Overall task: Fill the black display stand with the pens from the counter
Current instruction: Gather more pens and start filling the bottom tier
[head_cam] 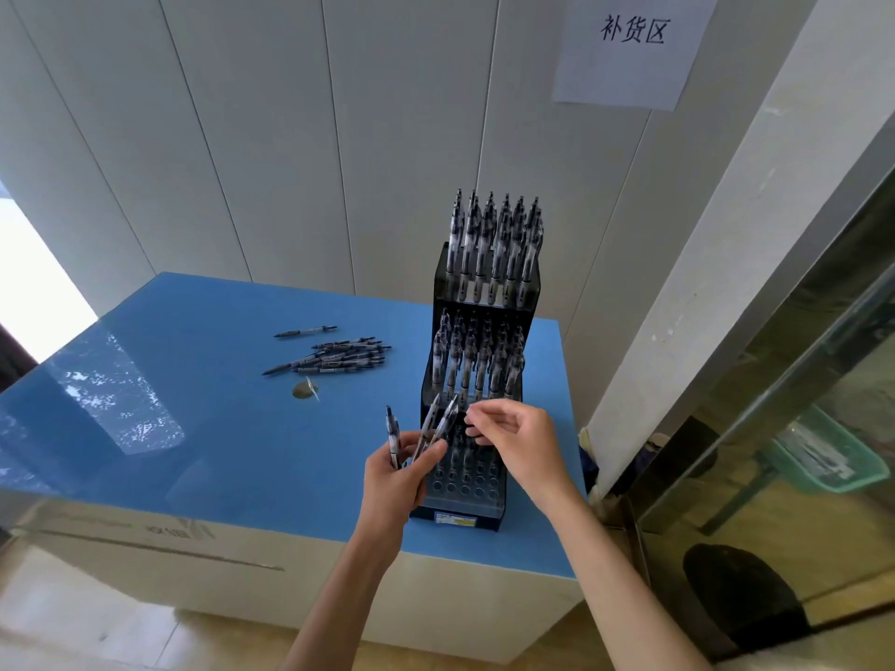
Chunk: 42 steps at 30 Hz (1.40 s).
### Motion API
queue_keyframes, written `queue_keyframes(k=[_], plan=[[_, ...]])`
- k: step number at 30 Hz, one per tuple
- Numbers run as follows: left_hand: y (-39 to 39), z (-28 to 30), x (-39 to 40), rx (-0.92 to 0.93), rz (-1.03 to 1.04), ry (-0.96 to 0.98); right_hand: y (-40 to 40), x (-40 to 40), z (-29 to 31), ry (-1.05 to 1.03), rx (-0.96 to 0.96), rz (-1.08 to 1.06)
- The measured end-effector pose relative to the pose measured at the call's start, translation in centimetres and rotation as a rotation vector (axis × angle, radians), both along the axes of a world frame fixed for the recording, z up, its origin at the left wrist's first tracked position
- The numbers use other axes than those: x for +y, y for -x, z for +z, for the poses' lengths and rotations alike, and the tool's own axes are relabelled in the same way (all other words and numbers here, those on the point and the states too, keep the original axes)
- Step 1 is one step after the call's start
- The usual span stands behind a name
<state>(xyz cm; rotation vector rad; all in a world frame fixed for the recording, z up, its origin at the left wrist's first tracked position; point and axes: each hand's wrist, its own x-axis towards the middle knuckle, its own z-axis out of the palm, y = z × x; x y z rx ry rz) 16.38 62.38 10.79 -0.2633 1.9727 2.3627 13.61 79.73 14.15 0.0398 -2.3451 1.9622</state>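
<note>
Blue counter (203,428); left grip (402,469) around pens (426,428).

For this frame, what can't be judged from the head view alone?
- Whether the right hand pinches a pen: its own fingers cover the spot.
- How many pens the left hand holds: they overlap and are small.
- The back holes of the black display stand's bottom tier: both hands cover them.
- The count of loose pens on the counter: piled, too small.
- The stand's front label: too blurred to read.
</note>
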Motion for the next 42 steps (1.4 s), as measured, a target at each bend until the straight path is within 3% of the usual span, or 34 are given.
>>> queue_keyframes(k=[11, 18, 25, 32, 42], plan=[[0.0, 0.1, 0.8, 0.005, -0.097, -0.002, -0.1, 0.1, 0.2, 0.202, -0.172, 0.04], [0.7, -0.5, -0.6, -0.125, 0.148, 0.013, 0.5, 1.5, -0.2, 0.273, -0.127, -0.101], [1.2, -0.9, -3.0, -0.058, 0.046, -0.038, 0.4, 3.3, -1.6, -0.131, 0.082, -0.219], [0.9, -0.9, -3.7, -0.008, 0.074, -0.13, 0.1, 2.8, -2.7, -0.396, 0.153, -0.232], [0.3, -0.6, -3.7, -0.038, 0.034, -0.133, -0.1, 2.2, -4.3, -0.537, 0.165, -0.176]])
